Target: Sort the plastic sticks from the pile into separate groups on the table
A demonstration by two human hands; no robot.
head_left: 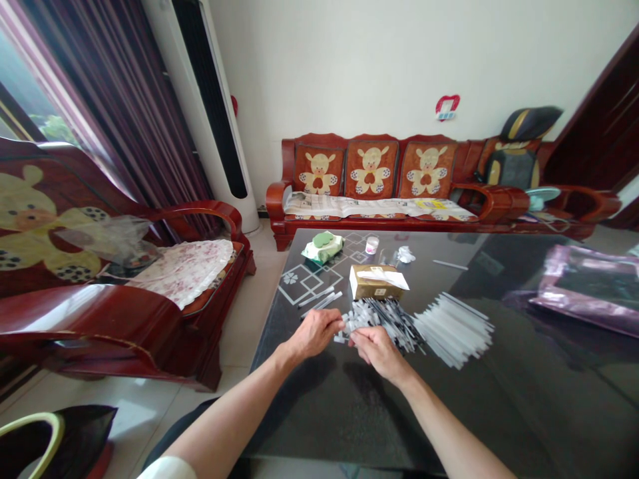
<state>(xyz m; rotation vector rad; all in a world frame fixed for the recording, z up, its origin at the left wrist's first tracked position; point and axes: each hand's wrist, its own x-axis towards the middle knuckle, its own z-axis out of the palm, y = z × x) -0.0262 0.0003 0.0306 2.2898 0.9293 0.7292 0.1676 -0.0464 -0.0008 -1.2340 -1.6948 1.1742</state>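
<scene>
Near the gold cardboard tissue box [368,287], small translucent plastic pieces [357,315] lie just beside left hand [315,331] and right hand [378,350], grip unclear

Whitish bits [357,317]: tiny, loosely heaped, left
Dark sticks [399,326]: kinda messy pile, middle
Frosted tubes [455,330]: roughly side by side, flat on the tabletop [319,412], right

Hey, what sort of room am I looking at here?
It looks like a living room in a home: a long wooden sofa with teddy-bear cushions stands along the wall, a dark table is in front, and there is a purple curtain by the window.
</scene>
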